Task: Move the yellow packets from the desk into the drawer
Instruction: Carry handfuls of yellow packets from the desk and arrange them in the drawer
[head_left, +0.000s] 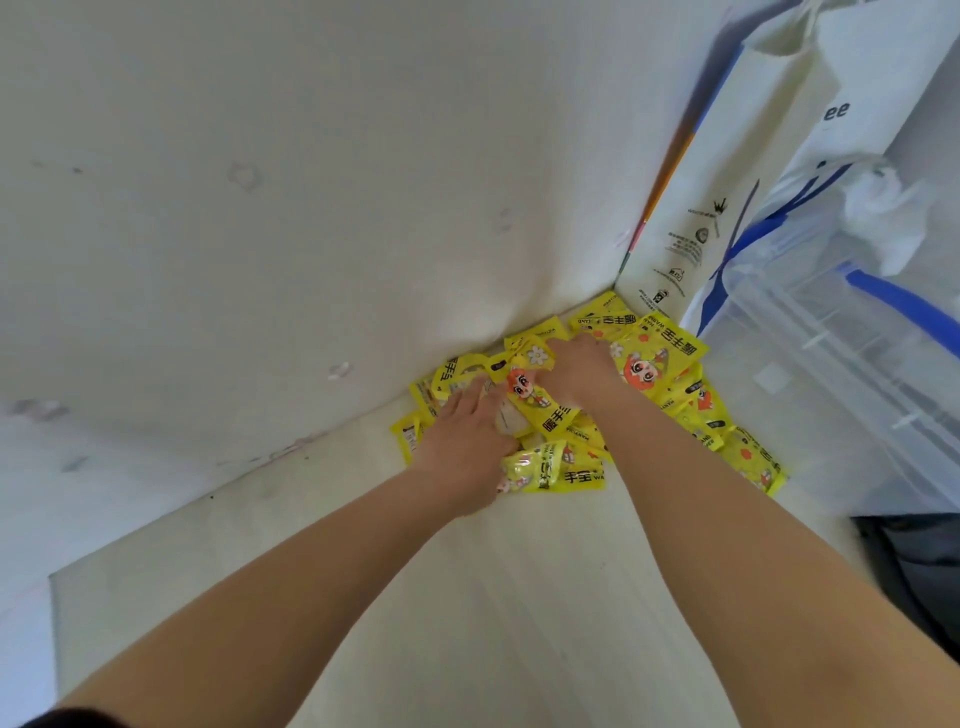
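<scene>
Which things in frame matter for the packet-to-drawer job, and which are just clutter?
Job:
- yellow packets, piled in the desk corner
- desk
- left hand, flat on the pile
- right hand, fingers curled into the pile
- drawer: not in view

Lying about:
- white paper bag
- clear plastic box

Premises: domestic room, most likely a home study or storage corner. Evidence: a marked white wall (311, 182) meets a pale wood-grain table (467, 597). A printed paper bag (727, 182) and a clear plastic box (831, 338) with blue handle stand right. Yellow packets (660, 358) lie heaped in the corner.
</scene>
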